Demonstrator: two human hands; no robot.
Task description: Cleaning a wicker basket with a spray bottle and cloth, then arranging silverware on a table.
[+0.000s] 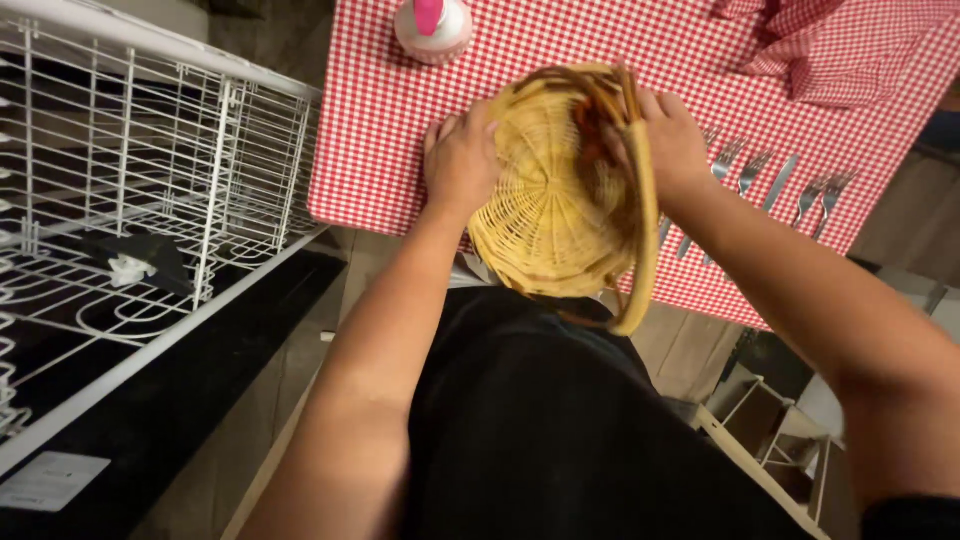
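Checked tablecloth beneath; my left hand and right hand grip the tipped wicker basket, forks beyond my right hand unloaded.

Open checked cloth at twelve o'clock from the wicker basket, blocked only at eleven by the pink-capped bottle. Forks and a knife lined up close at three o'clock, bunched cloth piled at one. White wire rack walling off nine o'clock, a narrow gap left between it and the table edge.
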